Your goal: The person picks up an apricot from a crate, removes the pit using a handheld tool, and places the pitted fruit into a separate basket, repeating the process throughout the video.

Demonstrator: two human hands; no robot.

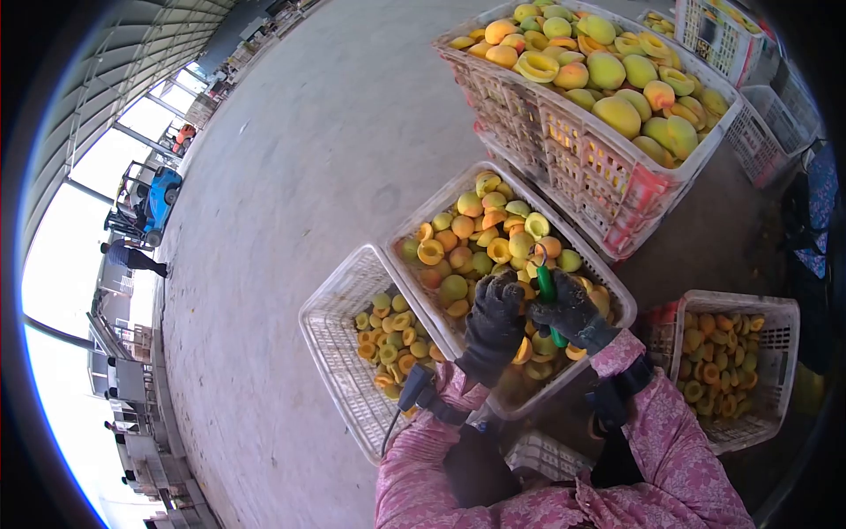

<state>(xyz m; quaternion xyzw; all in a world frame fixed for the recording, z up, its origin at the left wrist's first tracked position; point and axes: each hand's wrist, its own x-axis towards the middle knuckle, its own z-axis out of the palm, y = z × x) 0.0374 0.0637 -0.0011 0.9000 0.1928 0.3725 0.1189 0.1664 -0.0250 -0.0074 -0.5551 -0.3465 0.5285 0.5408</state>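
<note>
My right hand (pixel 571 314), in a dark glove, is closed around a green-handled pitting knife (pixel 546 286) whose curved metal tip points away from me. Beside it, my left hand (pixel 495 322), also gloved, has its fingers curled; whatever may be in them is hidden. Both hands are over a crate (pixel 414 304) of yellow-orange peaches (pixel 470 204), some whole and some halved. At its left stands a white crate (pixel 339 304) with peach halves (pixel 388 335) in the bottom.
Stacked crates (pixel 564 132) heaped with peaches rise beyond the working crate. On my right is another crate (pixel 784 353) of peach halves. More crates (pixel 767 123) stand at the far right. A blue forklift (pixel 159 203) and a person (pixel 132 257) are far off to the left.
</note>
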